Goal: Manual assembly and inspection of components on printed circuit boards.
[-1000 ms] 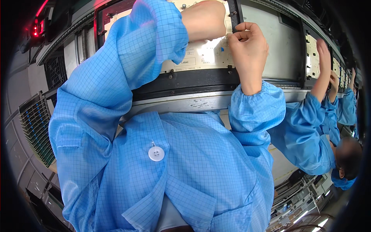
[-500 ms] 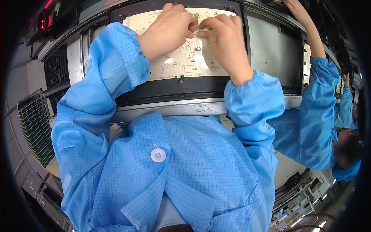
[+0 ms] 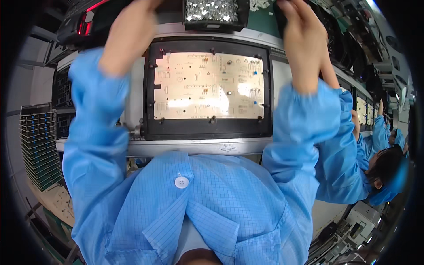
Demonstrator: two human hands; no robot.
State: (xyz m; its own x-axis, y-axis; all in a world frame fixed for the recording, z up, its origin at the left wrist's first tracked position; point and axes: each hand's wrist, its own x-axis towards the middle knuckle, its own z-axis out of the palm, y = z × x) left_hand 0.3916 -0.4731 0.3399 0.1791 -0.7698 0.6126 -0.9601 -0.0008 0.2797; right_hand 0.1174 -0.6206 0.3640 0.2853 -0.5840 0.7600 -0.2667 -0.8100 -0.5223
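Note:
A cream printed circuit board [image 3: 190, 99] lies in a black carrier frame [image 3: 212, 129], with small components scattered over it. My left hand [image 3: 132, 37] is raised beyond the frame's far left corner, blurred, its fingertips cut off by the top edge. Past the far right corner reaches my right hand [image 3: 305, 42], fingers stretched forward at a dark bin; their tips are blurred and I cannot tell whether they pinch anything. Between both hands stands a black box [image 3: 215, 25] full of small shiny metal parts. Neither hand touches the board.
Metal conveyor rails [image 3: 207, 146] run along the near side of the carrier. Small whitish parts [image 3: 260, 4] lie on a green surface beside the box. A rack of stacked boards [image 3: 40, 145] stands at left. At right, a co-worker's blue sleeve [image 3: 342, 154] comes close to my right arm.
Both hands have left the board and moved apart, the left far left, the right far right. The whole board and the box of metal parts now show; the view has shifted.

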